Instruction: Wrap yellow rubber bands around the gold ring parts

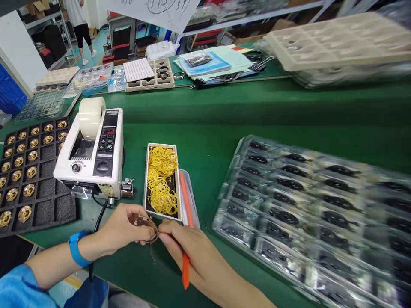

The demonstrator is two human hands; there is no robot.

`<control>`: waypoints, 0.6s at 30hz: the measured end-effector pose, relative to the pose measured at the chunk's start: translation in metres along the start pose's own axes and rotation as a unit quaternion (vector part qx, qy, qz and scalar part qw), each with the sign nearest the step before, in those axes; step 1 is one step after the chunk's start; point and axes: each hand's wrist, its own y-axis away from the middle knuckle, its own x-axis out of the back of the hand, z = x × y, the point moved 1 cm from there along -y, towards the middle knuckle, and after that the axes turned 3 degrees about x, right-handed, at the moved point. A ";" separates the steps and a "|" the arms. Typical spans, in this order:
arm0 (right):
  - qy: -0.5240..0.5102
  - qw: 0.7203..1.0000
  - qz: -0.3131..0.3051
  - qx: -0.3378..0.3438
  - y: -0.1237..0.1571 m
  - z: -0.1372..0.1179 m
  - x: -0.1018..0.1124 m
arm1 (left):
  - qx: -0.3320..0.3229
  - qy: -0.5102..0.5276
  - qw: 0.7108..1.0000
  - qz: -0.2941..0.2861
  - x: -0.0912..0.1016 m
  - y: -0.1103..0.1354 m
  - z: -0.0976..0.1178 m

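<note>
My left hand (pixel 128 229) is closed, thumb and fingers pinching a small round gold-and-metal part (pixel 141 220) with a thin brownish curved strip at its edge; a narrow tail of it hangs below. Against that same edge press the thumb and forefinger of my right hand (pixel 192 248). An orange stick-like tool (pixel 186 270) is held in my right hand, its flat end sticking out below the fingers; its tip is hidden. Just beyond both hands stands a white box (pixel 146 179) of tangled yellow ring-shaped parts (pixel 162 179).
Left are a tape dispenser (pixel 111 169) and a black foam tray (pixel 48 209) of round gold parts. A clear tray (pixel 192 203) with an orange strip stands beside the box. Blister trays (pixel 257 244) of dark parts fill the right. A person (pixel 80 25) walks behind.
</note>
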 end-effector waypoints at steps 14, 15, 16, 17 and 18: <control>-0.254 0.926 -0.081 -0.266 0.000 0.000 -0.005 | -0.090 -0.022 0.996 0.015 0.002 -0.003 -0.003; -0.267 0.919 -0.075 -0.279 -0.001 0.000 -0.005 | -0.098 -0.025 0.995 0.015 0.002 -0.003 -0.004; -0.278 0.913 -0.069 -0.289 -0.002 0.000 -0.005 | -0.103 -0.030 0.994 0.013 0.003 -0.003 -0.004; -0.287 0.908 -0.063 -0.298 -0.003 0.000 -0.005 | -0.106 -0.035 0.994 0.011 0.004 -0.003 -0.005; -0.293 0.903 -0.059 -0.308 -0.004 0.001 -0.004 | -0.108 -0.039 0.993 0.008 0.004 -0.003 -0.005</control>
